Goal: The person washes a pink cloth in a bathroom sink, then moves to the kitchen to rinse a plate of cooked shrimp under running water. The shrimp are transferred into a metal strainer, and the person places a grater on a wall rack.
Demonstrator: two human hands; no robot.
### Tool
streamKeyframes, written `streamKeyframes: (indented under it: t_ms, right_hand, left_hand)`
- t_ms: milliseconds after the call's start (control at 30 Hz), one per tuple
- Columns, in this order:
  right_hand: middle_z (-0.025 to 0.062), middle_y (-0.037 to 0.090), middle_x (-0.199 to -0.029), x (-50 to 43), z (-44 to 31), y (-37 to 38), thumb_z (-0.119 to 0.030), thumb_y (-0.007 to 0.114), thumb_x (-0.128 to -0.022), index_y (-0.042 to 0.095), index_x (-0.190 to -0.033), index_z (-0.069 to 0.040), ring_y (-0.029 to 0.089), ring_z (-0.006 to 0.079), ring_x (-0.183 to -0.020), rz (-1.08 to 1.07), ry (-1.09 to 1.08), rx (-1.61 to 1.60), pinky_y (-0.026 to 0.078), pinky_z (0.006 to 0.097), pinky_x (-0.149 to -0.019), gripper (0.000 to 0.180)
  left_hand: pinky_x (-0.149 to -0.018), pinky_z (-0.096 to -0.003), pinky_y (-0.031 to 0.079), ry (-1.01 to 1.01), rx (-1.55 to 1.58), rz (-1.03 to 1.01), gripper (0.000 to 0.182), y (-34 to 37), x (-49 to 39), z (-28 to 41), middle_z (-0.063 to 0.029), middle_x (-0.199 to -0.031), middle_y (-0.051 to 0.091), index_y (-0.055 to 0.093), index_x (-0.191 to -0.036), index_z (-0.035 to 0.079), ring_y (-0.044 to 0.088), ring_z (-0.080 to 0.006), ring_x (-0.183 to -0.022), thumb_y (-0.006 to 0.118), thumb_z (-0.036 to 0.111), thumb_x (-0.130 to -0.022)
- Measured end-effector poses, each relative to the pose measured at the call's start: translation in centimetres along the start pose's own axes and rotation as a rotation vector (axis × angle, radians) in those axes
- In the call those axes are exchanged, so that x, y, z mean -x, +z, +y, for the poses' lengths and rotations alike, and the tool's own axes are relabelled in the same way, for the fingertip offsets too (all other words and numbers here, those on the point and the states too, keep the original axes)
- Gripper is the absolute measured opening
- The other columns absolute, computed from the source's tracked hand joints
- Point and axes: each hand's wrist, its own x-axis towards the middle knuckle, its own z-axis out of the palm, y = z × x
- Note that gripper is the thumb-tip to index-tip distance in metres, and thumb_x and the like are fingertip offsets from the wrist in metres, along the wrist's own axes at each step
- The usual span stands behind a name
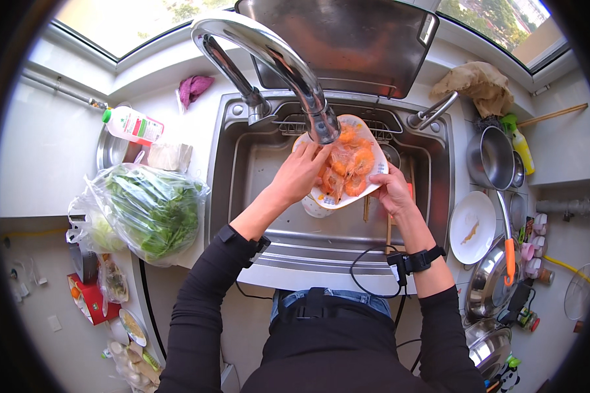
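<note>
A white plate with a patterned rim is tilted above the sink, carrying several orange cooked shrimp. My right hand grips its right edge, thumb on top. My left hand is at the plate's left side, its fingertips among the shrimp; whether they pinch one is hidden. Directly over the plate's upper left hangs the spout of a chrome faucet, partly covering the view. Beneath the plate, a white patterned bowl shows in the stainless steel sink.
Left of the sink lies a plastic bag of leafy greens, near a green-capped bottle. On the right are a white dish and a saucepan with an orange-tipped handle. Chopsticks lie in the sink. A dark metal lid stands behind.
</note>
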Motion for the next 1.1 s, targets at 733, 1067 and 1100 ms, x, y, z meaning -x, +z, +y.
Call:
streamKeyframes:
  t_ms: [733,1067,1100]
  right_hand:
    - [0.0144,0.062,-0.105,0.7,-0.6,1.8,0.007,0.053,-0.075,0.050,-0.116,0.002,0.066,0.0259,-0.087,-0.038,0.026,0.013,0.058,0.0429,-0.073,0.042]
    - [0.0139,0.061,-0.104,0.6,-0.1,1.6,0.007,0.053,-0.074,0.051,-0.115,0.001,0.066,0.0263,-0.087,-0.039,0.018,0.022,0.059,0.0431,-0.072,0.041]
    - [0.0138,0.062,-0.104,0.6,-0.1,1.5,0.007,0.053,-0.074,0.051,-0.115,0.001,0.066,0.0263,-0.087,-0.033,0.022,0.021,0.059,0.0431,-0.072,0.041]
  left_hand:
    - [-0.106,-0.0469,0.028,-0.119,0.244,0.135,0.066,-0.4,-0.9,0.9,-0.0183,-0.140,0.035,0.048,-0.130,0.014,0.028,-0.0396,-0.130,0.074,0.025,-0.071]
    - [-0.091,-0.0367,0.043,-0.188,0.343,0.146,0.051,1.4,-1.5,0.5,-0.0201,-0.114,0.053,0.054,-0.121,0.008,0.053,-0.0336,-0.105,0.071,0.005,-0.073]
    - [-0.090,-0.0364,0.044,-0.232,0.418,0.185,0.047,1.3,-1.6,0.0,-0.0188,-0.112,0.053,0.056,-0.117,0.007,0.054,-0.0325,-0.103,0.072,0.005,-0.072]
